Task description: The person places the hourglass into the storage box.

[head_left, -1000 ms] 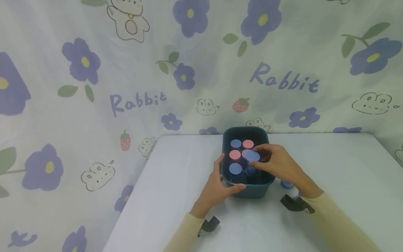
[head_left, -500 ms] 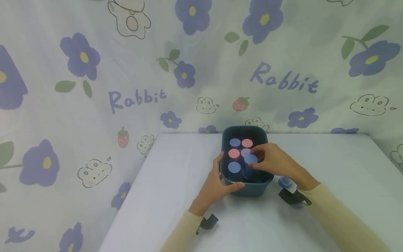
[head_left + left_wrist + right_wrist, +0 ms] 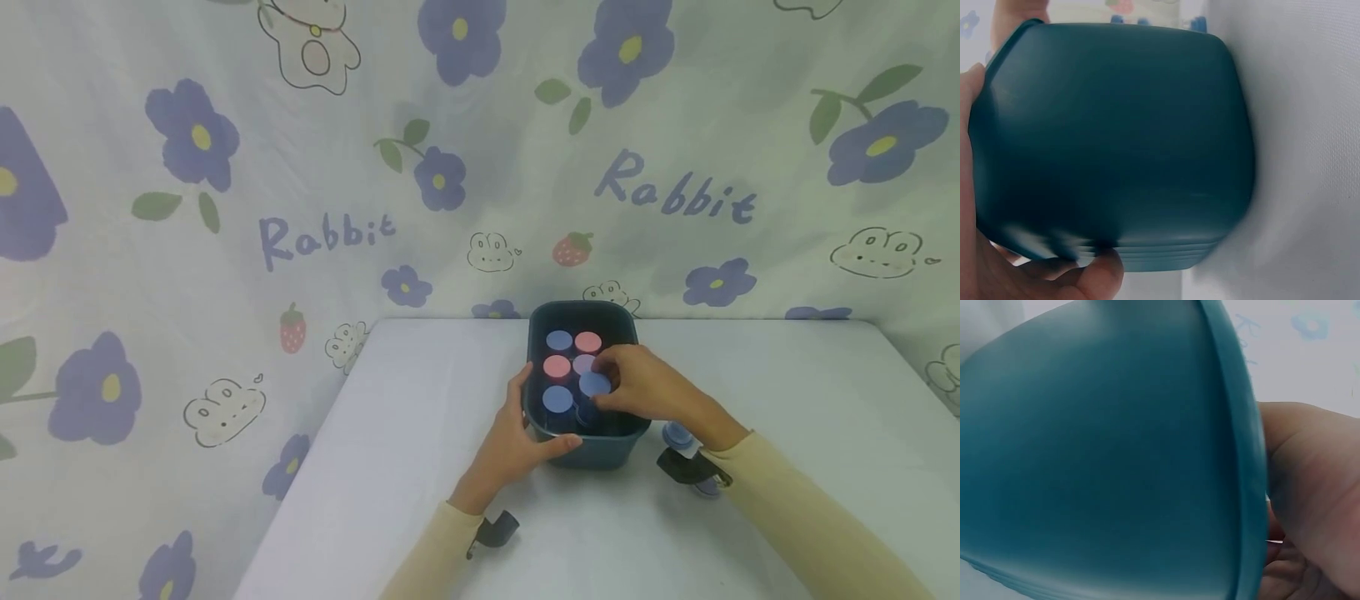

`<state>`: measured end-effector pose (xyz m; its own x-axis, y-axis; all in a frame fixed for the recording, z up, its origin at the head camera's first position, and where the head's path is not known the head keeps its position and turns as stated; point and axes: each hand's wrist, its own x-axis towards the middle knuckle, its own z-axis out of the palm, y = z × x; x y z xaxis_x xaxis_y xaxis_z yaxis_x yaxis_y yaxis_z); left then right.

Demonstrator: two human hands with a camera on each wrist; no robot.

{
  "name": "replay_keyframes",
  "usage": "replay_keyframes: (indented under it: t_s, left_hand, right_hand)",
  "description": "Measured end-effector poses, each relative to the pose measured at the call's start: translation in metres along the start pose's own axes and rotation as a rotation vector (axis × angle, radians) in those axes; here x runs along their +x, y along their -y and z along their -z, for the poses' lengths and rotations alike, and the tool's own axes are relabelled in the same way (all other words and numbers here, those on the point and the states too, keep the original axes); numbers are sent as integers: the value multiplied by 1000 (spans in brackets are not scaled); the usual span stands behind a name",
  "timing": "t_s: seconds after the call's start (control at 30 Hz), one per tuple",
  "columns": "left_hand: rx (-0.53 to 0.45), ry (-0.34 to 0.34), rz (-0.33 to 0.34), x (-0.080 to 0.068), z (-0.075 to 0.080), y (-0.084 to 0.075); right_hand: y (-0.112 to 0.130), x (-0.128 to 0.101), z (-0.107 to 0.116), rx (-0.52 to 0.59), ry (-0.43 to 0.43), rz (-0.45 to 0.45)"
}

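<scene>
Toward the desk's (image 3: pixel 420 400) far edge, the right hand (image 3: pixel 660 385) has its grip pinched on a blue-topped piece (image 3: pixel 595 384) inside the teal bin (image 3: pixel 592 452). The left hand (image 3: pixel 517 446) grips the bin's near left corner.

One bin (image 3: pixel 588 454), two hands (image 3: pixel 512 450) (image 3: pixel 652 390), four blue tops (image 3: pixel 558 400), two pink (image 3: pixel 557 367), at least one purple (image 3: pixel 582 365).
</scene>
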<state>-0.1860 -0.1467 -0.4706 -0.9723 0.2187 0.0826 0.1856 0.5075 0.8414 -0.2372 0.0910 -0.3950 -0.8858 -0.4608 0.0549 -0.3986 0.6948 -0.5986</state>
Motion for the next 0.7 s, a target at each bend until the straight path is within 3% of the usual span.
replay_keyframes:
  t_s: [0.7]
  left_hand:
    - [-5,-6,6,0,-1,2]
  right_hand:
    - [4,2,-6,-108,13,-6]
